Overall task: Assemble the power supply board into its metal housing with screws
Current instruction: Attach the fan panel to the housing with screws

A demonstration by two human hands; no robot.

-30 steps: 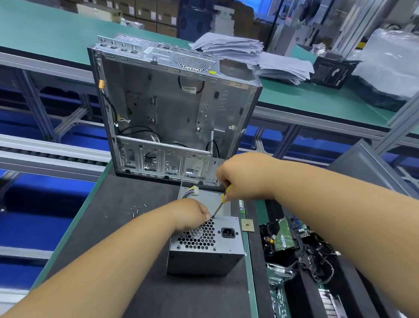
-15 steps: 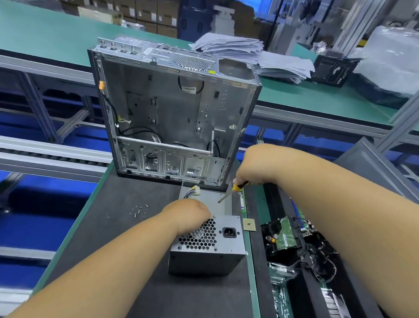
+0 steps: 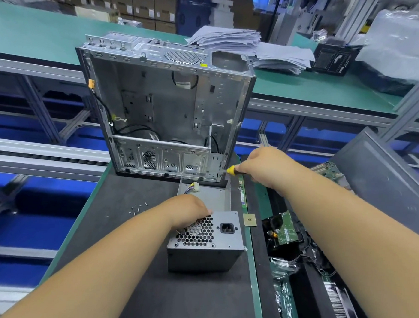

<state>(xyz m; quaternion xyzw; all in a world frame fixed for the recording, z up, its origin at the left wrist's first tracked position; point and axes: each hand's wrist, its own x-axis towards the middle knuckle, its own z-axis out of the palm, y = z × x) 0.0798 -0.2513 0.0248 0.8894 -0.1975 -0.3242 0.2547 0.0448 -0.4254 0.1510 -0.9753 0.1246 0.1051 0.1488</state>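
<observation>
A grey power supply box (image 3: 206, 252) with a honeycomb grille and a black mains socket stands on the dark mat (image 3: 119, 227). My left hand (image 3: 189, 213) rests on its top left corner, fingers curled over the grille edge. Behind it an open silver computer case (image 3: 167, 109) stands upright with black cables inside. My right hand (image 3: 268, 168) grips a yellow-and-black screwdriver (image 3: 233, 170) to the right of the case's lower corner, away from the power supply. A white connector with coloured wires (image 3: 194, 187) lies on the supply's top.
Several loose screws (image 3: 137, 208) lie on the mat left of the supply. A small square chip (image 3: 249, 219) sits to its right. A black tray with circuit boards and cables (image 3: 286, 234) lies at the right. A grey panel (image 3: 383, 171) leans beyond it. Papers (image 3: 251, 47) pile on the green bench behind.
My right hand lifted the screwdriver off the power supply's top and moved it up and right, beside the case's lower right corner. My left hand stayed on the supply.
</observation>
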